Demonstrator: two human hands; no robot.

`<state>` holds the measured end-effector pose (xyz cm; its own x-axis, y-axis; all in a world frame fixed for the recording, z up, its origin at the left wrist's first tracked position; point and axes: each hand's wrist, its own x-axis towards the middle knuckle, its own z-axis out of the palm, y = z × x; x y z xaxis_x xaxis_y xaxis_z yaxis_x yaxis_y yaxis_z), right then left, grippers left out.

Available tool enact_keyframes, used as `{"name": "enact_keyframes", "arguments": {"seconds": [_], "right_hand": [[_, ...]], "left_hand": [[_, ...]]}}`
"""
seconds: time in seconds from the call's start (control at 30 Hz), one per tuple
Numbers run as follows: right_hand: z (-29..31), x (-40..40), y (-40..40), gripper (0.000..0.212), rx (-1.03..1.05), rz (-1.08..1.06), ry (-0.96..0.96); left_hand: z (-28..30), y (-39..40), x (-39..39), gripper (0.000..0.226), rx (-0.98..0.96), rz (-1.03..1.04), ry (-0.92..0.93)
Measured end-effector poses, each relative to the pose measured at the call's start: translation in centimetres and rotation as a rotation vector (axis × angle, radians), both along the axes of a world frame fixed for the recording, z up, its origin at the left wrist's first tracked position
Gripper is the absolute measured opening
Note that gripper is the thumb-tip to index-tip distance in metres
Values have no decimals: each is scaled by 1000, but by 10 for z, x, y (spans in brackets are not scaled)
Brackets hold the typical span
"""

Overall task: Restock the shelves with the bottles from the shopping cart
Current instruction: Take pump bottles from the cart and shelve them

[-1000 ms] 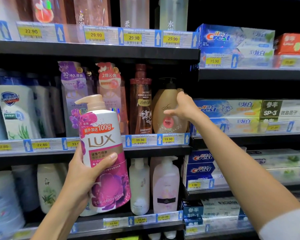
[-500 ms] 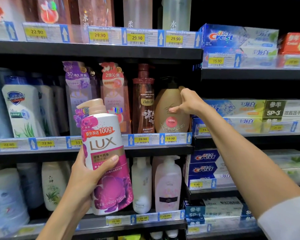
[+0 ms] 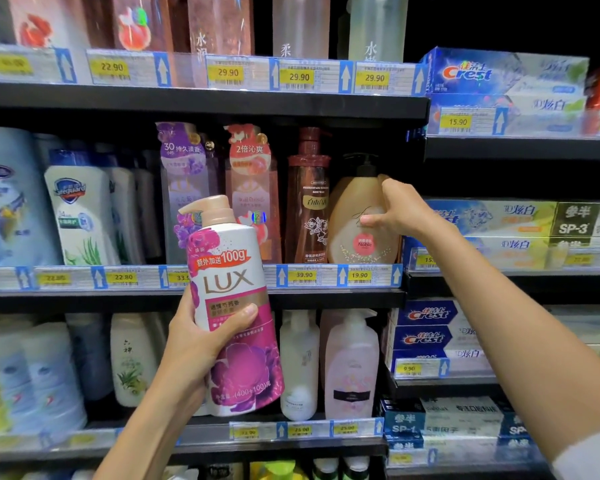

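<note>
Head view: left hand (image 3: 201, 337) holds the LUX bottle (image 3: 232, 306) upright before the shelves, fingers curled round it. Right hand (image 3: 400, 211) grips the tan pump bottle (image 3: 357, 220) standing on the middle shelf (image 3: 326, 297), thumb across its front.

Glossy plastic LUX bottle (image 3: 234, 306); smooth, shiny tan bottle (image 3: 355, 226); matt black shelf (image 3: 201, 102).

My LUX bottle (image 3: 234, 306) hides the price tag behind it past "33" — and the bottles above it lose their tops at the frame's edge.
</note>
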<state>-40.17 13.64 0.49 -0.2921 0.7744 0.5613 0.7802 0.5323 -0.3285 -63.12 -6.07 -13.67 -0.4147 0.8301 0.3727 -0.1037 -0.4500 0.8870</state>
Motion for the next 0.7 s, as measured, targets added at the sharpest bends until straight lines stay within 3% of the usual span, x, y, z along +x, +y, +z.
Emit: {"name": "enact_keyframes", "arguments": {"seconds": [0.1,0.47,0.7], "right_hand": [[-7,-5,-5,54,102,-40,29],[-17,-9,-18,47,97,-69,91],[-18,-13,-24,44,106,-110,76]], "left_hand": [[-1,-4,-6,68,11,10,2],[-1,-18,-29,73,21,14,-13],[-13,-40,-51,68,-10,69,141]]}}
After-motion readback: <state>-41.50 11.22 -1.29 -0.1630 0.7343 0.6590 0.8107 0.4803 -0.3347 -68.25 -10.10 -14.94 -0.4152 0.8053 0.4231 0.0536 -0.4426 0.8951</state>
